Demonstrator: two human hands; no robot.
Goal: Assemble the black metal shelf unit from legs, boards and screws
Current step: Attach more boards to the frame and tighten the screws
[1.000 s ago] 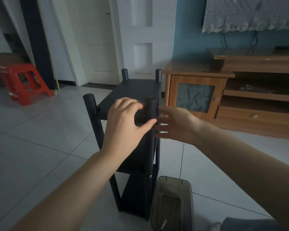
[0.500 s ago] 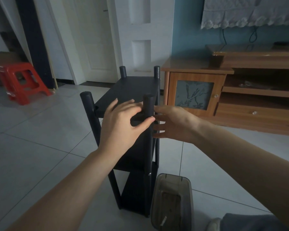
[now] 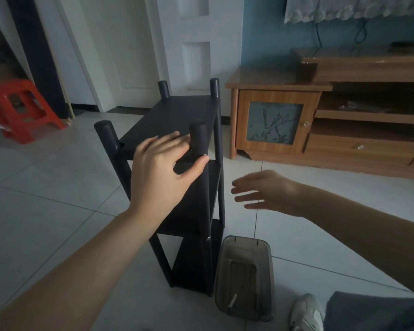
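Observation:
The black shelf unit [image 3: 177, 115] stands upright on the tiled floor in the middle of the view, with four round legs and three boards. My left hand [image 3: 160, 173] is at the near edge of the top board, beside the near right leg [image 3: 198, 137]; its fingers are spread and its thumb tip lies by a small screw head on that leg. My right hand [image 3: 263, 189] hovers in the air to the right of the shelf, fingers straight, touching nothing.
A smoky plastic tray [image 3: 244, 275] lies on the floor at the shelf's right foot, a small screw inside it. A wooden TV cabinet [image 3: 275, 118] stands behind on the right, a red stool [image 3: 22, 111] at the far left. My shoe [image 3: 306, 314] shows bottom right.
My right hand has come off the near right leg and moved down and to the right, into free air. My left hand stays at the top board.

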